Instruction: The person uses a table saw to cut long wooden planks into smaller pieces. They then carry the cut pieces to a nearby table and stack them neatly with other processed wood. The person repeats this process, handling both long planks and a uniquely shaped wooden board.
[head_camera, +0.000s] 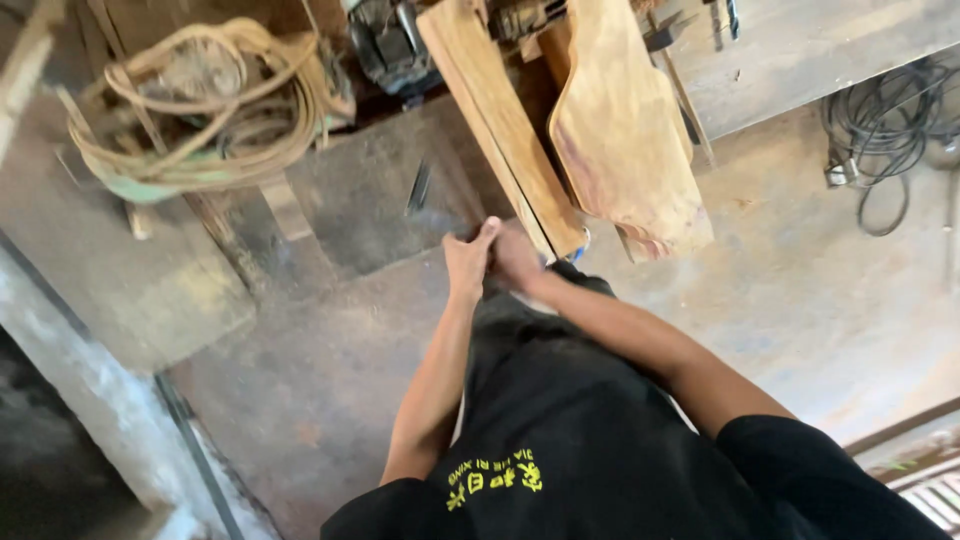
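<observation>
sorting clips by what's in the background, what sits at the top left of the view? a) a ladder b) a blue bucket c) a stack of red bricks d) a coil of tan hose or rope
d, a coil of tan hose or rope lies looped at the top left, away from the left hand and right hand, which meet near the end of a wooden plank.
</observation>
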